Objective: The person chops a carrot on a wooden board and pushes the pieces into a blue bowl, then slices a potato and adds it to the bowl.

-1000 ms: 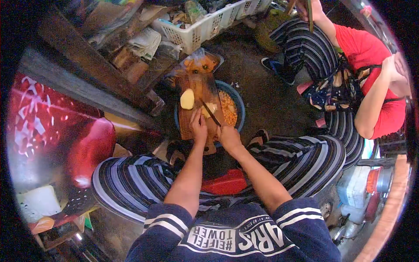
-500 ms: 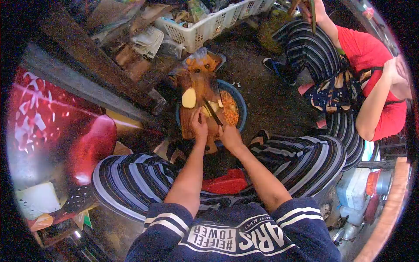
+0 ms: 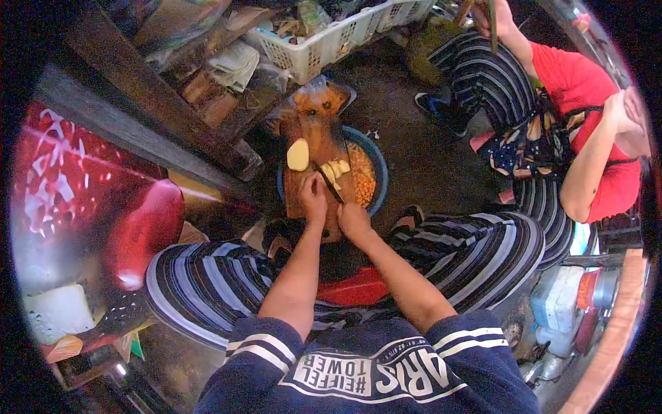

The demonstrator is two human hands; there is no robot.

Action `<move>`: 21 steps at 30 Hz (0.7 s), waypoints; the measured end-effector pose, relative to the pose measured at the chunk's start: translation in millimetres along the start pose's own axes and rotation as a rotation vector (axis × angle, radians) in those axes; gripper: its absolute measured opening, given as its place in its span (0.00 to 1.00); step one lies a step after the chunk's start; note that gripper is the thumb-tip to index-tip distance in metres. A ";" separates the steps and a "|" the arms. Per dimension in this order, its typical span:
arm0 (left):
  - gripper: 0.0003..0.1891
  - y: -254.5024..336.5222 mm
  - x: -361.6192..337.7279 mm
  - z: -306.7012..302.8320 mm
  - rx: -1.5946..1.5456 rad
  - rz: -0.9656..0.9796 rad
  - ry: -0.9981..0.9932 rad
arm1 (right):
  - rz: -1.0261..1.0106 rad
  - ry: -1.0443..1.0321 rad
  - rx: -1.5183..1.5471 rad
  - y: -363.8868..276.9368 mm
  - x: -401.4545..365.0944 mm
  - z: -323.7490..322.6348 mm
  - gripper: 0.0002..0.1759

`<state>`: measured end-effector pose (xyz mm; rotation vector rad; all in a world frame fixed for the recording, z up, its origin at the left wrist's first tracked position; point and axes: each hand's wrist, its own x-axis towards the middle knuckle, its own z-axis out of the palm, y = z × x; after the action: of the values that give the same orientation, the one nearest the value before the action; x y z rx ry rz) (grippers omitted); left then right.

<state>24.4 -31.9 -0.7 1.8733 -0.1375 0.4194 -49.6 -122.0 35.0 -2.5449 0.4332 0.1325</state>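
Observation:
A wooden cutting board (image 3: pixel 314 131) rests across a blue basin (image 3: pixel 381 169) that holds small orange diced pieces (image 3: pixel 363 181). In my right hand (image 3: pixel 354 219) is a knife (image 3: pixel 332 188), its dark blade slanting up and left over the board. My left hand (image 3: pixel 314 201) is at the board's near left part, fingers drawn together close to the blade; what they hold, if anything, is hidden. Pale yellow cut pieces (image 3: pixel 336 170), which look like potato, lie just right of the blade. A larger pale yellow piece (image 3: pixel 298 155) with a flat cut face lies at the board's left edge.
Beyond the board is a bag with orange contents (image 3: pixel 321 100). A white plastic crate (image 3: pixel 324 52) stands behind it. At the right sits a person in a red shirt (image 3: pixel 576 72). Wooden beams (image 3: pixel 131 83) and a red panel (image 3: pixel 145 221) flank the left.
My right hand and the knife have shifted left and slightly toward me. The cut pieces now show to the right of the blade. My left hand has barely moved.

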 end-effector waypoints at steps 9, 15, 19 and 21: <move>0.09 -7.4 -2.3 1.5 0.015 0.039 0.104 | -0.071 -0.012 -0.040 -8.3 -8.8 -32.3 0.19; 0.07 -6.3 -2.5 -0.1 -0.006 -0.029 0.077 | -0.177 -0.001 -0.131 -5.3 -17.3 -13.0 0.16; 0.07 -8.2 -1.4 -0.2 -0.021 -0.064 0.042 | -0.144 0.041 -0.139 -5.8 -16.5 -5.8 0.15; 0.06 -6.0 -1.1 -1.3 -0.031 -0.088 0.021 | -0.138 -0.103 -0.095 -4.2 -11.9 -12.5 0.16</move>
<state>24.9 -28.7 -6.0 1.8366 -0.0476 0.3742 -59.3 -122.0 49.8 -2.6370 0.2157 0.2365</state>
